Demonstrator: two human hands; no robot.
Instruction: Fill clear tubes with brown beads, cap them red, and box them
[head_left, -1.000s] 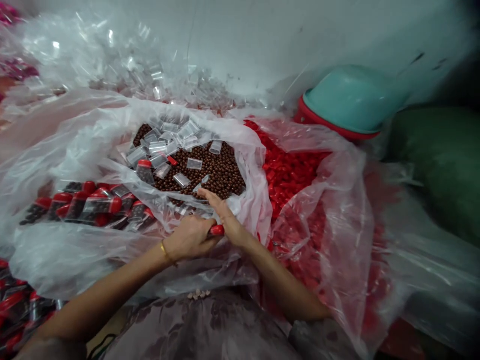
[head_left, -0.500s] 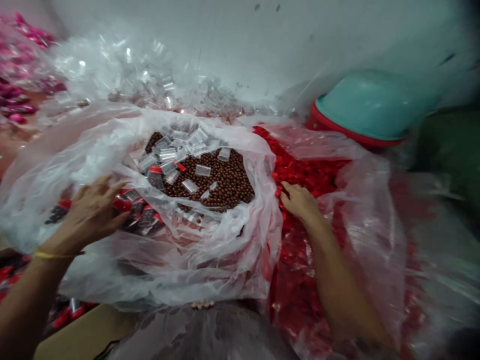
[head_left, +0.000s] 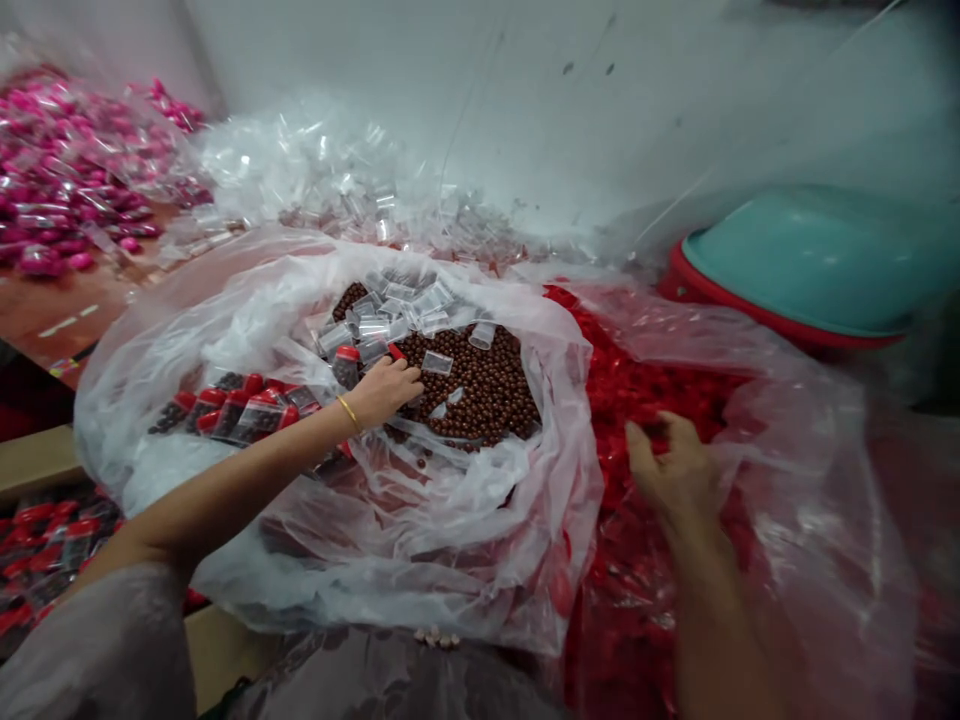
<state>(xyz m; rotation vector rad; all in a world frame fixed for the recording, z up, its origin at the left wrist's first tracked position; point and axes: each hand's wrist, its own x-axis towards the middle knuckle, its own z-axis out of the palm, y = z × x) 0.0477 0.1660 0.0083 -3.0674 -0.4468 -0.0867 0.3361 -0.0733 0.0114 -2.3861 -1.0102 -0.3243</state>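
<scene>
My left hand (head_left: 386,392) reaches into the white plastic bag (head_left: 420,545), its fingers bent down onto the brown balls (head_left: 484,385) and closed over something hidden beneath them. Clear plastic tubes (head_left: 437,362) lie on the balls around it. Just behind the hand stands a ball-filled tube with a red cap (head_left: 347,366). My right hand (head_left: 675,465) hovers over the heap of small red caps (head_left: 637,380), thumb and fingers curled toward each other. Motion blur hides whether a cap is between them.
Filled red-capped tubes (head_left: 247,410) lie on the bag's left side; more (head_left: 45,550) sit lower left. Pink-capped packages (head_left: 67,190) are piled back left, and empty clear tubes (head_left: 382,205) along the wall. A teal basin (head_left: 817,260) rests in a red one (head_left: 750,310).
My left hand has moved right, from the filled tubes onto the balls and clear tubes. The right hand has drawn back toward me over the red caps. The view has swung left.
</scene>
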